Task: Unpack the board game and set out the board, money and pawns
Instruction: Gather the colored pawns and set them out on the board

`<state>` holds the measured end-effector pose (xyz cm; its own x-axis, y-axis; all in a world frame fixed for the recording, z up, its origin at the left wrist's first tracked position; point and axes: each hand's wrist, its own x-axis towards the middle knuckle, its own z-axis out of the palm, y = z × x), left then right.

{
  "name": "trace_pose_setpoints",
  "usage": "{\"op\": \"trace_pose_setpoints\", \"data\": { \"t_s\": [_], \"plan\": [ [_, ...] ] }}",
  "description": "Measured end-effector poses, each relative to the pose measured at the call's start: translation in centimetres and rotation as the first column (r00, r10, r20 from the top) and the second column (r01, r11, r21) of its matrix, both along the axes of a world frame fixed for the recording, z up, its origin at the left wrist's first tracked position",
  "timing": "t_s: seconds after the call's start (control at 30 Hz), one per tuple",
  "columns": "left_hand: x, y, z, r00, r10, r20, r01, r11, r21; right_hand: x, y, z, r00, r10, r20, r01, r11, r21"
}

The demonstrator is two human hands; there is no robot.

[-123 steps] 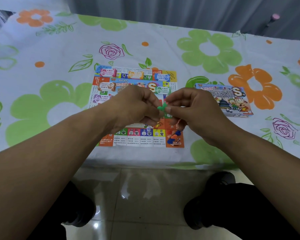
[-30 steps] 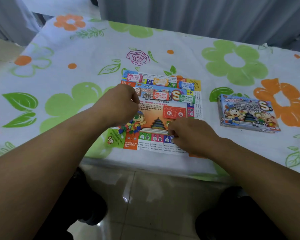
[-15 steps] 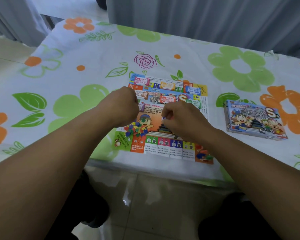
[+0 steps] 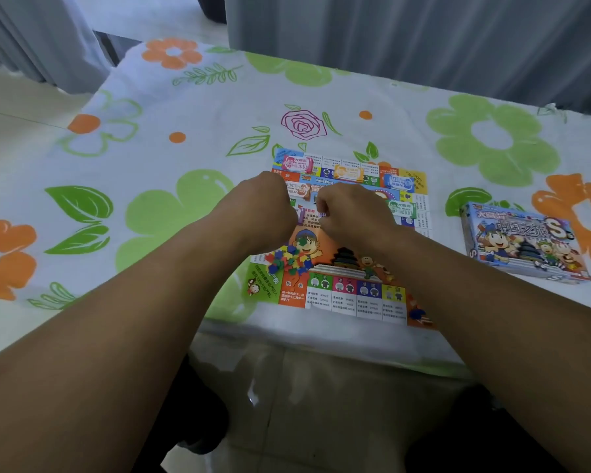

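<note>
Both hands hover over the middle of the board (image 4: 345, 297), fingers curled under. The right hand (image 4: 354, 213) pinches a small white piece (image 4: 322, 215). Whether the left hand (image 4: 267, 208) holds anything is hidden. The pawns (image 4: 289, 260) lie heaped on the board just near of the left hand, with the money (image 4: 350, 172) just beyond and the box (image 4: 526, 244) well right.

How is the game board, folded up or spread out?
Spread out: the board lies flat on the tablecloth, printed squares showing along its edges, coloured pieces heaped on it.
</note>
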<state>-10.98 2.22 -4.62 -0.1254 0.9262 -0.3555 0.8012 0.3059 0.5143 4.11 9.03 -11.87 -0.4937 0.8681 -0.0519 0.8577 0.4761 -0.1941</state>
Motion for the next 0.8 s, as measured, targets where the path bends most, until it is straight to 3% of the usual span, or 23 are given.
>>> {"op": "trace_pose_setpoints", "data": {
  "t_s": [0.8],
  "plan": [
    [0.28, -0.17, 0.45, 1.0, -0.005, 0.008, 0.005, 1.0, -0.016, 0.48, 0.37, -0.93, 1.0, -0.01, 0.003, 0.01, 1.0, -0.012]
  ]
}}
